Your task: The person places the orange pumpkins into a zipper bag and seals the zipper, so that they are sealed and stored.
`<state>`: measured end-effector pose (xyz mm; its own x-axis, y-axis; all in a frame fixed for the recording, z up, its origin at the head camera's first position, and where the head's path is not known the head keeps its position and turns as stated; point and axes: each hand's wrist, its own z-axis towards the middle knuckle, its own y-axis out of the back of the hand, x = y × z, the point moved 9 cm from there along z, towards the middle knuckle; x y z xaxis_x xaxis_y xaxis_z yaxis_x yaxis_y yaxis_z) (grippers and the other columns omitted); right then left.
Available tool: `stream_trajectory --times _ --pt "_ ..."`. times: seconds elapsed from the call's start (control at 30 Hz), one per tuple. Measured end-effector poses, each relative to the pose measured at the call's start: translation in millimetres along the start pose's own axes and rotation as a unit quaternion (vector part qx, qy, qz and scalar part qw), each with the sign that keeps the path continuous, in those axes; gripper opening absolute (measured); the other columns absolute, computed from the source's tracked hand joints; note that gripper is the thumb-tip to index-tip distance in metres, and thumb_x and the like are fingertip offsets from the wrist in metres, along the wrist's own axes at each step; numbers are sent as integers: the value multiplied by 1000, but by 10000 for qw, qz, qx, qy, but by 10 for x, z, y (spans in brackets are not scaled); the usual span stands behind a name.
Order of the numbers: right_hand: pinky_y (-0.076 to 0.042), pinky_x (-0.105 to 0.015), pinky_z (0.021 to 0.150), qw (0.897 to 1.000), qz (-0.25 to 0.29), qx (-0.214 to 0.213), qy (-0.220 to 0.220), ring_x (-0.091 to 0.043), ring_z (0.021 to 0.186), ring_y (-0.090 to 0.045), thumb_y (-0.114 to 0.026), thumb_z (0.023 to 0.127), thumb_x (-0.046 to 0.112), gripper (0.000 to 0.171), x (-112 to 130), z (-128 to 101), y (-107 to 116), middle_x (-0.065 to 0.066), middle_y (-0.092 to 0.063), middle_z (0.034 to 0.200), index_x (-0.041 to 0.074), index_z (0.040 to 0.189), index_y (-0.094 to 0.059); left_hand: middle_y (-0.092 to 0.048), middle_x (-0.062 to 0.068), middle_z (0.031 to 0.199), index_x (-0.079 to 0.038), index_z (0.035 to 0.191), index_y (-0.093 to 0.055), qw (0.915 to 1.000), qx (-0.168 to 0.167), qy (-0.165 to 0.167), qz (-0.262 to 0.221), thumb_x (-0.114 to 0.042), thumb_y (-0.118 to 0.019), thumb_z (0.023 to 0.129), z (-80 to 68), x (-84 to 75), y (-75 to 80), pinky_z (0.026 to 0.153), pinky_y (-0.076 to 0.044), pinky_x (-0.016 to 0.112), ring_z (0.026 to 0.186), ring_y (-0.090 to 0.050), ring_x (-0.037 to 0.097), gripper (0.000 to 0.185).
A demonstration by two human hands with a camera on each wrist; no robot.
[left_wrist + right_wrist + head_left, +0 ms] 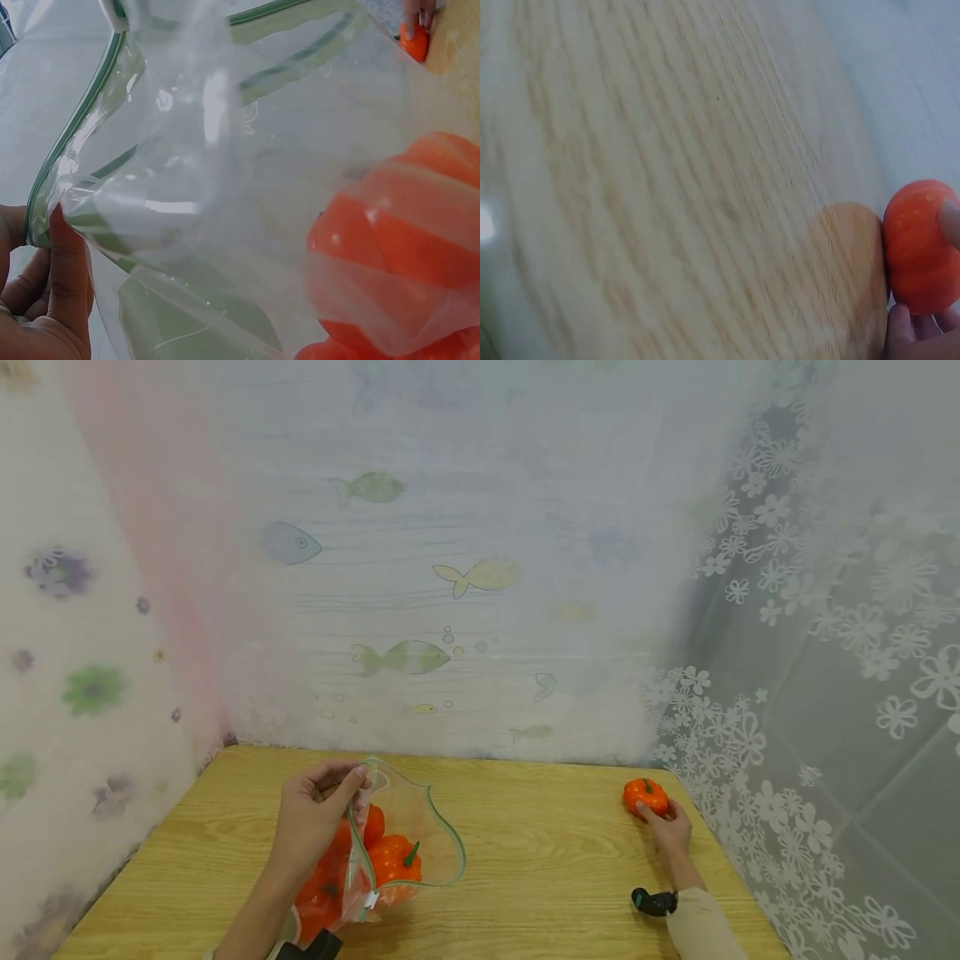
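My left hand (309, 818) pinches the rim of a clear zip bag (437, 827) between thumb and fingers. The bag's green-edged mouth gapes toward the right, and a white slider (371, 900) sits at one end of it. Several orange pumpkins (395, 862) lie inside, one showing a green stem; the left wrist view has them behind the film. At the table's right side, my right hand (672, 832) grips another small ribbed orange pumpkin (643, 795) with a green stem. In the right wrist view this pumpkin (919, 259) sits at the tabletop, with thumb and fingers on it.
Both hands work over a wood-grain table (525, 835). A wall covering with fish drawings (480, 610) stands behind its far edge. To the right hangs a flower-patterned sheet (825, 735), close to the table's right edge.
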<state>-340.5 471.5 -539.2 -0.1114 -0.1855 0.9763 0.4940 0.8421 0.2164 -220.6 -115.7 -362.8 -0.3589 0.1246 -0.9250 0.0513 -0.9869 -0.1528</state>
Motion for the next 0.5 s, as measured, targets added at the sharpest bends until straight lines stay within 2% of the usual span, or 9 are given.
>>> stream_trajectory --times 0.27,0.3,0.33,0.4,0.47,0.5 --pt "-34 -55 119 9995 103 -296 5 -51 144 -30 -70 95 18 85 -4 -12 46 -38 -25 157 -13 156 -19 -73 8 86 16 110 -63 10000 -7 -19 -5 -14 -64 102 19 27 19 52 -60 26 59 -63 13 31" --pt "-38 -51 117 9993 166 -338 3 -51 144 -30 -71 95 17 85 3 -25 54 -38 -26 157 -13 155 -20 -73 6 85 16 110 -63 10000 -15 -1 -1 -14 -64 102 22 32 22 52 -60 26 59 -63 13 31" --pt "-44 -42 113 9990 236 -379 -8 -51 144 -31 -72 94 16 85 5 -36 62 -38 -26 157 -12 155 -21 -73 5 85 16 110 -63 10000 -25 13 9 -14 -64 102 26 37 26 52 -60 26 59 -63 13 31" --pt "-51 -20 96 9983 359 -466 -29 -49 144 -33 -74 92 15 84 6 -63 79 -36 -28 157 -11 155 -24 -73 3 84 16 110 -63 10000 -43 39 28 -15 -64 102 32 47 33 52 -60 26 59 -63 12 32" --pt "-45 -4 75 9971 489 -590 -33 -47 143 -36 -76 91 13 84 9 -93 98 -34 -30 156 -10 155 -27 -73 1 84 16 110 -63 10000 -58 53 44 -15 -65 102 38 56 40 52 -60 26 59 -63 12 32" --pt "-40 0 66 9964 544 -650 -60 -46 143 -36 -78 90 13 84 6 -105 107 -33 -31 156 -9 155 -29 -73 2 84 16 110 -63 10000 -58 59 42 -15 -65 102 40 60 42 52 -60 26 59 -63 13 32"
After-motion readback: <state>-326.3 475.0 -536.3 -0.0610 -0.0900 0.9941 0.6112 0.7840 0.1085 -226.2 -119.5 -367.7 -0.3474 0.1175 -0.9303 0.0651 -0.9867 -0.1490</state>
